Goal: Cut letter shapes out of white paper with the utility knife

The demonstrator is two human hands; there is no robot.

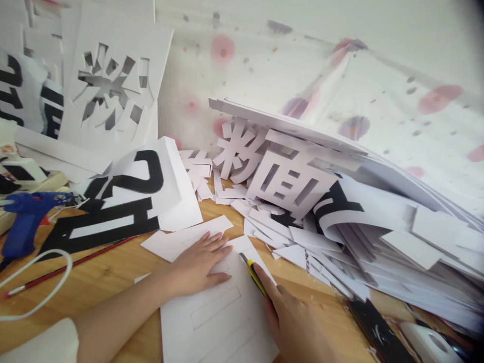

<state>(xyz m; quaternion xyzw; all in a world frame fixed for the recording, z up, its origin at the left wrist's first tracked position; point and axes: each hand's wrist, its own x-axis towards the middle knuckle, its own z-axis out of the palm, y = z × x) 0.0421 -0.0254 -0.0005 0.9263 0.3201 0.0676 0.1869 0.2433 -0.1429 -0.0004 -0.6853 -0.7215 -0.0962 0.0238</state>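
My L hand (196,267), laid flat & grasping nothing, prob. steadies the white board (181,333) on the table (321,302), while my R hand (291,312) grips the knife (253,271), blade fwd, prob. for control.

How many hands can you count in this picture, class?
2. The left hand rests palm down on the white board; the right hand, at lower right, holds the yellow cutter.

Yellow-black knife (256,277), white sheet (214,322), blue glue gun (24,222), spotted backdrop (257,63)
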